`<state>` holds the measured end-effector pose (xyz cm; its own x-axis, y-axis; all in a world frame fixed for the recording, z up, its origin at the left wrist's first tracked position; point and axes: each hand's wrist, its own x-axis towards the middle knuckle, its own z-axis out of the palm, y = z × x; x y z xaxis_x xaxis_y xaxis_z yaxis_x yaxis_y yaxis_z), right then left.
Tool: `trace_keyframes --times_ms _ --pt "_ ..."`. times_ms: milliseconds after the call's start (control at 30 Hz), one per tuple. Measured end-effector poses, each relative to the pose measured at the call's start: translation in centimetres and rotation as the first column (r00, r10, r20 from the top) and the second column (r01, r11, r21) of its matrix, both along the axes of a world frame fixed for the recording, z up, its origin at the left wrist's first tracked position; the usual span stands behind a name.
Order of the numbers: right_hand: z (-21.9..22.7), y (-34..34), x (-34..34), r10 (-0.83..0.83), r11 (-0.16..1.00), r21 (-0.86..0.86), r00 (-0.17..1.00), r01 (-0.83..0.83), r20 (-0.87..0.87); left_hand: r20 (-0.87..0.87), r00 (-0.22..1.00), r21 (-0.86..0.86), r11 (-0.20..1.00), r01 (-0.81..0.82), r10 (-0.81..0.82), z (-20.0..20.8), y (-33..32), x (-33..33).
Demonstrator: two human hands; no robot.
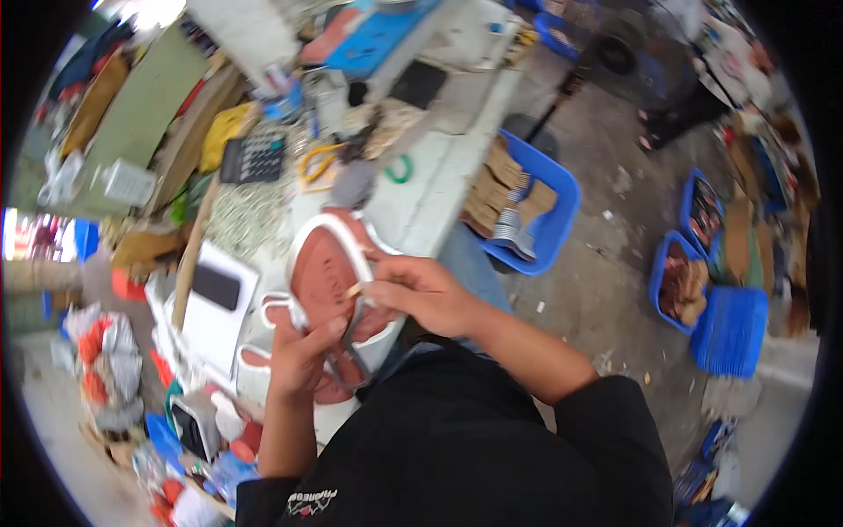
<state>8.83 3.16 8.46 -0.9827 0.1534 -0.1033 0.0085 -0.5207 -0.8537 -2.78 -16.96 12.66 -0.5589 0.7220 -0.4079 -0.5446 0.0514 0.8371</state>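
1) Holding in both hands one sandal [320, 263], with red-brown bed [309, 279] upward, over the near part of the worktop [439, 180], close to its right edge
2) Judging by the visible part, lying with long axis from far to near, a little slanting; cannot tell the near end well, because of fingers and straps over it
3) With left hand [297, 351], gripping the near left side of the sandal, thumb on top; cannot see well the fingers underneath
4) With right hand [430, 294], pinching a small pale piece [354, 290] between close fingertips, just beside the white strap [358, 255]; cannot tell its kind
5) From the right grip, to find the bed just to the left; from the left grip, to find it on the far side and slightly right
6) Nearest to the pale piece: right hand, with left thumb near, on the body side
7) Seeing also, toward the worktop's left edge, a pad [211, 338] with phone [215, 287]; beyond the right edge, a blue bin [566, 220]
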Motion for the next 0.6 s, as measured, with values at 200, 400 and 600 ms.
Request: trace_keyframes --times_ms 200,400,600 --pt "1.1 0.0 0.9 -0.027 0.951 0.304 0.997 0.049 -0.074 -0.019 1.0 0.081 0.997 -0.009 0.01 2.3 1.0 -0.5" --pt "2.5 0.0 0.1 -0.017 0.971 0.238 0.997 0.035 -0.078 -0.006 0.999 0.101 0.994 0.042 -0.042 2.6 0.8 -0.7" --pt "3.4 1.1 0.6 -0.043 0.755 0.614 0.952 0.229 -0.302 -0.13 0.991 0.097 0.995 -0.006 0.018 4.4 1.5 0.5"
